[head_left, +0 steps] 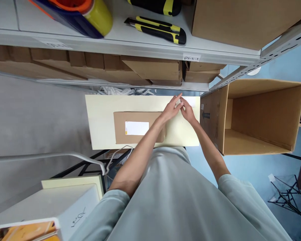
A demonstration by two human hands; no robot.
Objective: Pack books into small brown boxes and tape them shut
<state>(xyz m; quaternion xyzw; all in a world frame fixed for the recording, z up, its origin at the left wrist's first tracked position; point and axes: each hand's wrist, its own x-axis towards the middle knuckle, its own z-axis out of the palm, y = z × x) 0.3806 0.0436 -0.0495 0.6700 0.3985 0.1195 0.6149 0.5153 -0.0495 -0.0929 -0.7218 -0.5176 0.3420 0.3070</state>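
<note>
A shut brown cardboard box [140,129] with a white label [136,128] lies on a pale yellow tabletop [100,113]. To its right, my left hand [171,109] and my right hand [188,112] meet above the table's far right part. Their fingertips are pressed together at the edge of a small white slip [192,101] lying there. Whether the slip is lifted or flat on the table I cannot tell. My left forearm crosses over the box's right end.
A large open cardboard box [263,113] lies on its side right of the table. The shelf above holds yellow-black utility knives [160,30], a tape dispenser [90,13] and a carton [240,20]. Flattened cardboard [90,65] sits below it. A white device [52,207] is at lower left.
</note>
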